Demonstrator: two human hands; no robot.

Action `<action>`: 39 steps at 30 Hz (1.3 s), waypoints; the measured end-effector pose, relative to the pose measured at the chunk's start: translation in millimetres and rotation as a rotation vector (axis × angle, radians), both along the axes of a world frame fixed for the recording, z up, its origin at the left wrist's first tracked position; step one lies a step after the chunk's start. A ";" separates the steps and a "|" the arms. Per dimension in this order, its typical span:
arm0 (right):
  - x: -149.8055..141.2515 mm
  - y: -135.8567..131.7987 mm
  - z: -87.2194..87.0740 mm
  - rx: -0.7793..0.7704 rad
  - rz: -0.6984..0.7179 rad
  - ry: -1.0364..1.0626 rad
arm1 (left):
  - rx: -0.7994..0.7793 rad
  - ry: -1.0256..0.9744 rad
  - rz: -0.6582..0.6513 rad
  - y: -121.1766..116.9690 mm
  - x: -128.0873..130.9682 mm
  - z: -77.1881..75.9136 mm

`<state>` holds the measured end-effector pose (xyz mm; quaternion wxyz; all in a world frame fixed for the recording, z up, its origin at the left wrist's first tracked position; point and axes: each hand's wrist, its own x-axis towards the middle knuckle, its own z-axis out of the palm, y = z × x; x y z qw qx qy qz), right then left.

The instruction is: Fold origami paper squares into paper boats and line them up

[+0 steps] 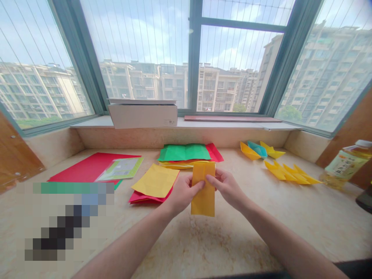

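A folded sheet of yellow paper (203, 201) is held upright above the counter, a narrow rectangle with creases. My left hand (184, 192) grips its left edge, thumb across the front and fingers behind. On the right edge, my right hand (228, 186) pinches it the same way. Left of my left hand lies a loose pile with a yellow sheet (155, 180) over red sheets (148, 198). Behind the held paper is a stack topped by a creased green sheet (186, 152), with red and yellow sheets under it.
Folded paper boats, yellow (250, 152), blue (257, 149) and several more yellow ones (290, 173), stand at the right near a bottle (344, 164). Red sheets (84, 166) and a clear packet (120, 169) lie left. A white box (143, 115) sits on the window ledge.
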<state>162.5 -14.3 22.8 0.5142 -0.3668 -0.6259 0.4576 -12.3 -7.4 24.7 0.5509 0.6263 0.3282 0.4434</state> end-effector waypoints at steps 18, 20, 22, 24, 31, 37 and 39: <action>-0.4 -1.1 0.2 -0.029 0.023 0.091 | -0.117 -0.031 -0.076 -5.7 1.6 1.5; 0.0 -0.9 0.3 -0.030 0.024 0.083 | -0.109 -0.020 -0.075 -5.2 1.3 1.3; 0.1 -0.7 0.7 -0.030 0.034 0.075 | -0.092 -0.001 -0.064 -3.9 0.9 0.8; 0.0 -0.8 1.5 -0.022 0.047 0.068 | -0.059 0.016 -0.055 -2.3 0.4 0.2; 1.3 -1.7 2.8 -0.015 0.045 0.037 | -0.042 -0.008 -0.093 -1.7 -0.4 1.0; 2.0 0.5 -2.6 -0.027 0.065 0.063 | -0.095 -0.041 -0.144 -4.6 0.3 2.1; 1.1 0.8 -3.7 -0.009 0.051 0.089 | -0.110 -0.042 -0.133 -5.4 0.3 2.5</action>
